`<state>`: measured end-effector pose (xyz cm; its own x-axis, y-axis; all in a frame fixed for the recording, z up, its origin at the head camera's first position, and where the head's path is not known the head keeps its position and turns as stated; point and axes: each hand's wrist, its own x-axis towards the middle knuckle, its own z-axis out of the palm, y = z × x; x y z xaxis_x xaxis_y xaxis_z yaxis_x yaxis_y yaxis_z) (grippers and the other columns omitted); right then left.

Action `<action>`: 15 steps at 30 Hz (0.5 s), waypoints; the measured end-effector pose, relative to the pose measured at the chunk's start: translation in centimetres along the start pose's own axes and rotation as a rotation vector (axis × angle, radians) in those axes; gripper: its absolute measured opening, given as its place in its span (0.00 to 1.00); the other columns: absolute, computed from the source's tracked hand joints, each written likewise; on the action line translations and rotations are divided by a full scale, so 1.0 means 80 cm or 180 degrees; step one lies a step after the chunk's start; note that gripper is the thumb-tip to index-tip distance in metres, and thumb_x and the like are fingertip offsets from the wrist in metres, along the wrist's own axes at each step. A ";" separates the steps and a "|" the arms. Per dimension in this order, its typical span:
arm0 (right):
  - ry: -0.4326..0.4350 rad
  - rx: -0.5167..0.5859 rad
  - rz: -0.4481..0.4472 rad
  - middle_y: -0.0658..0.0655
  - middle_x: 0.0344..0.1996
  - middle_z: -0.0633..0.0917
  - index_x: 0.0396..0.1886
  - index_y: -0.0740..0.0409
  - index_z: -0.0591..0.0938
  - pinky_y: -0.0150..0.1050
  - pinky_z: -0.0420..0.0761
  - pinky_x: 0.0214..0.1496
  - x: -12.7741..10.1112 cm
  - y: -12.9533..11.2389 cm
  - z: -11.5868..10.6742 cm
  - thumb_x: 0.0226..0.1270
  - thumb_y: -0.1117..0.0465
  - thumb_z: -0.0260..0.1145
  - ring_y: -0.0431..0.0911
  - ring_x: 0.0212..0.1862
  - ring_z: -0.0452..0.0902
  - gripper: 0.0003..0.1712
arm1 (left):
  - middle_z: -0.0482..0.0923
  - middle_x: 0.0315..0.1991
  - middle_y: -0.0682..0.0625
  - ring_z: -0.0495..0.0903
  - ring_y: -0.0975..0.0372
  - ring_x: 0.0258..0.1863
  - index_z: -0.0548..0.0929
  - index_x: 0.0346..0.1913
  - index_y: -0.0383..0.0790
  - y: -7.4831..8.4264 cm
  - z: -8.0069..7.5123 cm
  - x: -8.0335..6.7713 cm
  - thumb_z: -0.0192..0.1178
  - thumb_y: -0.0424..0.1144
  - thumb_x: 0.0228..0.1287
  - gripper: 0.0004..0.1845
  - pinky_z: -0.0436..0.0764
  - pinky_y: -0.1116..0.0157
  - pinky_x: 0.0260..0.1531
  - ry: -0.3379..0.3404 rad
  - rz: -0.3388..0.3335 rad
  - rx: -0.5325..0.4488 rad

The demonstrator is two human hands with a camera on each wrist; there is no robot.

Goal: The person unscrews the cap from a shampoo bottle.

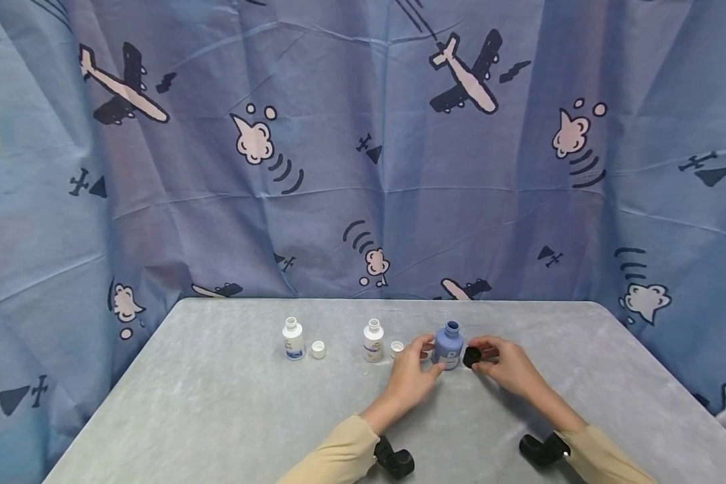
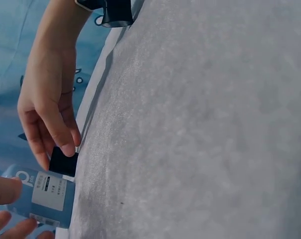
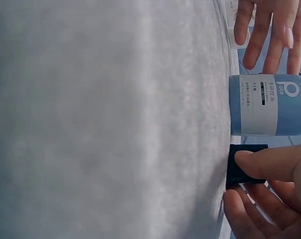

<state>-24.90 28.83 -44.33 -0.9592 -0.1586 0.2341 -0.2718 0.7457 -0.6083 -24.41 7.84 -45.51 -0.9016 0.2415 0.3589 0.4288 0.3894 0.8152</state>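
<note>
An uncapped blue bottle (image 1: pixel 448 347) with a white label stands upright on the table. My left hand (image 1: pixel 413 376) is just to its left, fingers spread; in the right wrist view a gap shows between its fingertips (image 3: pixel 249 62) and the bottle. On the bottle's other side my right hand (image 1: pixel 513 367) pinches a black cap (image 1: pixel 472 357) between thumb and fingers. The cap is right at the table surface, close beside the bottle's base, as the right wrist view shows.
Left of the blue bottle stand two open white bottles, one in the middle (image 1: pixel 373 341) and one farther left (image 1: pixel 293 339). Each has a white cap beside it, the nearer cap (image 1: pixel 397 348) close to my left hand. A patterned curtain (image 1: pixel 339 154) hangs behind the grey table (image 1: pixel 218 403).
</note>
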 end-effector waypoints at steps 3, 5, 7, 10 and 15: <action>-0.0077 -0.0004 -0.0039 0.68 0.43 0.84 0.48 0.67 0.81 0.49 0.83 0.44 0.002 0.000 0.000 0.52 0.71 0.71 0.58 0.42 0.83 0.21 | 0.85 0.47 0.43 0.83 0.52 0.46 0.77 0.58 0.33 0.000 -0.003 0.000 0.63 0.34 0.60 0.22 0.79 0.65 0.48 0.0051 -0.0011 0.0082; -0.0104 -0.0002 -0.0060 0.68 0.44 0.84 0.49 0.67 0.80 0.49 0.83 0.44 0.003 0.000 0.000 0.52 0.71 0.71 0.58 0.42 0.83 0.21 | 0.86 0.46 0.44 0.84 0.52 0.46 0.78 0.57 0.34 0.001 -0.007 0.000 0.62 0.34 0.61 0.20 0.79 0.65 0.48 0.0111 0.0019 0.0159; -0.0121 0.0012 -0.0069 0.69 0.45 0.83 0.50 0.67 0.80 0.50 0.83 0.45 0.003 0.001 0.000 0.53 0.71 0.71 0.58 0.43 0.83 0.21 | 0.86 0.45 0.46 0.84 0.54 0.45 0.80 0.55 0.36 0.002 -0.012 0.000 0.60 0.35 0.62 0.18 0.80 0.65 0.47 0.0158 0.0059 0.0252; -0.0098 0.0043 -0.0012 0.69 0.46 0.83 0.50 0.66 0.80 0.50 0.82 0.46 0.001 0.002 -0.001 0.54 0.70 0.71 0.57 0.44 0.82 0.22 | 0.86 0.45 0.48 0.84 0.57 0.44 0.83 0.51 0.37 0.004 -0.021 0.000 0.58 0.35 0.64 0.14 0.80 0.66 0.45 0.0148 0.0175 0.0377; -0.0050 0.0056 -0.0061 0.69 0.48 0.82 0.52 0.66 0.79 0.50 0.82 0.46 0.000 0.006 -0.004 0.56 0.70 0.70 0.58 0.44 0.82 0.22 | 0.88 0.40 0.52 0.85 0.64 0.44 0.88 0.44 0.42 0.002 -0.043 -0.004 0.57 0.36 0.66 0.10 0.81 0.69 0.42 0.0129 0.0318 0.0589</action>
<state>-25.00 29.37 -44.38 -0.9549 -0.1830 0.2339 -0.2912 0.7309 -0.6172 -24.27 4.79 -43.90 -0.8540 0.2525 0.4548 0.5160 0.5227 0.6787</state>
